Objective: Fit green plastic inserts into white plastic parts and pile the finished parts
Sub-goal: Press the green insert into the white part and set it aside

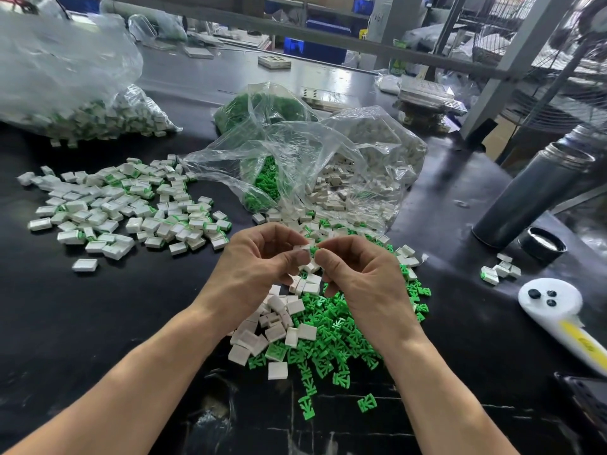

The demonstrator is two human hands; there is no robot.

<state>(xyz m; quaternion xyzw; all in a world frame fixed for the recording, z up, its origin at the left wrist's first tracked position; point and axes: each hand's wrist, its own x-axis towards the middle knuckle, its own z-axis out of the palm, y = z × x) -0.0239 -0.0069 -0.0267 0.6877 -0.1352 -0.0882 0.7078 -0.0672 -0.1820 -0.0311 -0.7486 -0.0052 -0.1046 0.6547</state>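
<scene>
My left hand (259, 257) pinches a small white plastic part (303, 247) between thumb and fingers. My right hand (361, 274) pinches a green insert (314, 250) against that part's edge; the two hands meet above the table. Below them lies a heap of loose green inserts (331, 336) mixed with loose white parts (272, 326). A wide pile of finished white parts with green showing (131, 208) spreads at the left.
An open clear bag (315, 165) spills green inserts and white parts behind my hands. A bag of finished parts (98, 116) lies far left. A dark flask (532, 195), its lid (542, 246) and a white handheld device (558, 313) sit right.
</scene>
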